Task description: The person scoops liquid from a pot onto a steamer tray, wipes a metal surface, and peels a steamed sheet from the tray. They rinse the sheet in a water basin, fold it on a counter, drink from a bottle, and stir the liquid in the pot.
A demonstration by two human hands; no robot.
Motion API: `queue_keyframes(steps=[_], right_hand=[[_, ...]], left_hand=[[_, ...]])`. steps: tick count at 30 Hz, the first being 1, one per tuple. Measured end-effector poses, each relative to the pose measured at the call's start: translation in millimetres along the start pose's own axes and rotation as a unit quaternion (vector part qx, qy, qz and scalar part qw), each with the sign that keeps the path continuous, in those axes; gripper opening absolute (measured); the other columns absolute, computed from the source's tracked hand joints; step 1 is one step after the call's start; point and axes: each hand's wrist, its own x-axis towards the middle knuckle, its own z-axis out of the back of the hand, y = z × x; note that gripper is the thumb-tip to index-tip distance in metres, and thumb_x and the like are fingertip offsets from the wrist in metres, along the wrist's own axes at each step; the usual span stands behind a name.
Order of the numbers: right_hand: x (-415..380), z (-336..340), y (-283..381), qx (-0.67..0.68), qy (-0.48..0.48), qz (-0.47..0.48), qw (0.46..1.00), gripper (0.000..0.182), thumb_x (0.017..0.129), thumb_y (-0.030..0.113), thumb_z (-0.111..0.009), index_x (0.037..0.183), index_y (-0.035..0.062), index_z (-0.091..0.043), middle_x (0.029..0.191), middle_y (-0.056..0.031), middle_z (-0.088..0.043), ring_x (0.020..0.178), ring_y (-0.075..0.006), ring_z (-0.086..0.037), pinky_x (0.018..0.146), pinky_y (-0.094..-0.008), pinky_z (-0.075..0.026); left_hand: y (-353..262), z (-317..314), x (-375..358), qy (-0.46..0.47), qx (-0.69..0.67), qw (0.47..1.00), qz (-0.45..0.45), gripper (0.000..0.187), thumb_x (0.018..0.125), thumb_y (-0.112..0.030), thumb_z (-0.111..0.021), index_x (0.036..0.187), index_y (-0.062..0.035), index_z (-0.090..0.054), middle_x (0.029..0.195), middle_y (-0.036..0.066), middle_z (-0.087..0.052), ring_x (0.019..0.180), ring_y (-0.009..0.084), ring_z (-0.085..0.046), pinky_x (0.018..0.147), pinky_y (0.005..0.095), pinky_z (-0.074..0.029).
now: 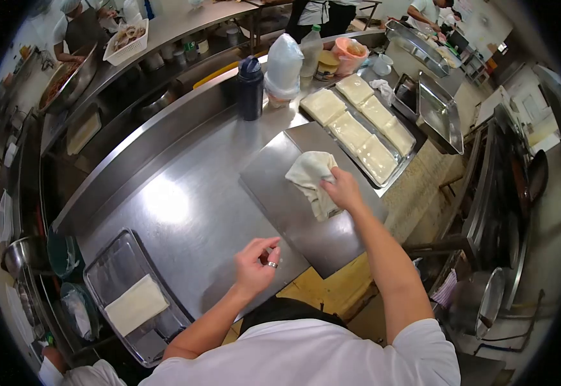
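Note:
My right hand (341, 188) grips a cream cloth (311, 172) that lies bunched on a flat metal sheet (280, 161). Over the steel table, near its front edge, is my left hand (257, 262), with a ring on one finger. Its fingers are curled loosely and apart, and nothing shows between them. Beyond the cloth, a metal tray (397, 161) holds several pale, glossy rectangular slabs. At the lower left, another tray (140, 238) holds one pale rectangular slab (137, 305) and a small grey flat piece.
Along the back stand a dark bottle (250, 90), a bag-wrapped container (284, 71), a yellow-labelled jar (327, 65) and a pink container (350, 56). Empty metal pans (438, 109) sit at the right corner. Other people work behind; another person's sleeve (91, 374) shows at lower left.

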Motion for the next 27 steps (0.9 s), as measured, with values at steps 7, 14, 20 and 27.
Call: queue_keyframes(steps=[7,14,20,27], right_hand=[[22,-5,8,0.033,0.019,-0.036,0.999,0.038,0.081,0.034,-0.078,0.101,0.0033,-0.068,0.096,-0.0228,-0.069,0.095,-0.0430,-0.066,0.081,-0.0496,-0.052],[-70,28,-20,0.019,-0.134,0.019,0.991,0.038,0.088,0.035,-0.074,0.109,0.0047,-0.070,0.110,-0.0179,-0.064,0.109,-0.0387,-0.060,0.092,-0.0474,-0.049],[-303,66,-57,0.050,-0.177,-0.197,0.963,0.036,0.091,0.027,-0.069,0.118,0.0022,-0.067,0.117,-0.0203,-0.062,0.113,-0.0387,-0.060,0.100,-0.0449,-0.048],[-589,54,-55,0.113,-0.343,-0.478,0.801,0.038,0.089,0.025,-0.071,0.119,0.0014,-0.067,0.111,-0.0180,-0.064,0.101,-0.0336,-0.065,0.091,-0.0425,-0.051]], left_hand=[[-3,-14,10,0.034,-0.033,0.999,0.005,0.020,0.088,0.000,-0.071,0.108,-0.0036,-0.074,0.091,0.008,-0.070,0.062,0.0095,-0.059,0.057,0.0247,-0.048],[-19,-57,10,0.123,-0.066,0.990,-0.004,0.019,0.089,0.000,-0.069,0.108,-0.0037,-0.074,0.090,0.007,-0.069,0.065,0.0096,-0.059,0.060,0.0248,-0.049],[-57,-137,-18,0.335,-0.067,0.935,-0.093,0.015,0.091,0.001,-0.068,0.104,0.0000,-0.074,0.090,0.008,-0.068,0.070,0.0126,-0.062,0.063,0.0260,-0.051],[-115,-235,-113,0.534,-0.108,0.822,-0.167,0.011,0.093,0.001,-0.067,0.103,0.0027,-0.072,0.089,0.009,-0.066,0.075,0.0127,-0.062,0.067,0.0255,-0.049]])
